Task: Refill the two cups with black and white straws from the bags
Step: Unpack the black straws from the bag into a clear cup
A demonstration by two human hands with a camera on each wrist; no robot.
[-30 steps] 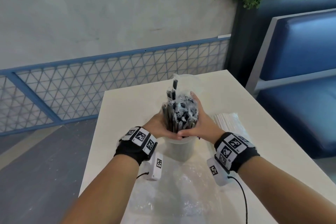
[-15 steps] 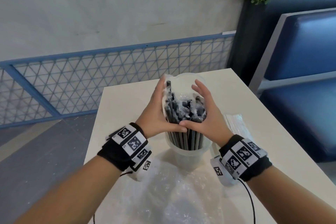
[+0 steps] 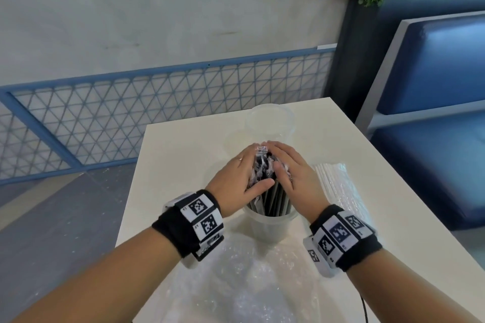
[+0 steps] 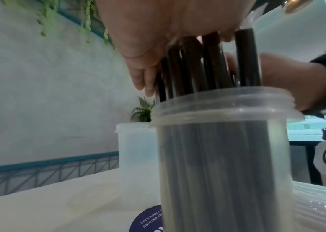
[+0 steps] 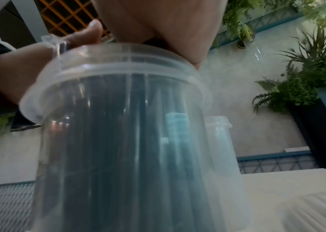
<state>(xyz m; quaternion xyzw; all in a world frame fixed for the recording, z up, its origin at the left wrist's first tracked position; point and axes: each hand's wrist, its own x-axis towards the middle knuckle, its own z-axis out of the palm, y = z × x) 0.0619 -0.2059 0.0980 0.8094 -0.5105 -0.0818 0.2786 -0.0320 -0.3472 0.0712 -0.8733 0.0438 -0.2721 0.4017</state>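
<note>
Black straws in clear wrappers stand bunched in the near clear cup, their tops above the rim. My left hand lies over the bundle's left side and top, thumb across the front. My right hand lies flat on the right side of the tops. Both press on the straws. In the left wrist view the palm sits on the dark straws above the cup. A second cup stands empty behind. A bag of white straws lies to the right.
An empty crumpled plastic bag lies on the white table in front of the near cup. A round blue sticker is on the tabletop. A blue bench and planter stand right; a blue mesh railing runs behind.
Both hands have come down from the sides of the bundle onto its tops. The straws sit lower in the cup, and the far cup is now uncovered.
</note>
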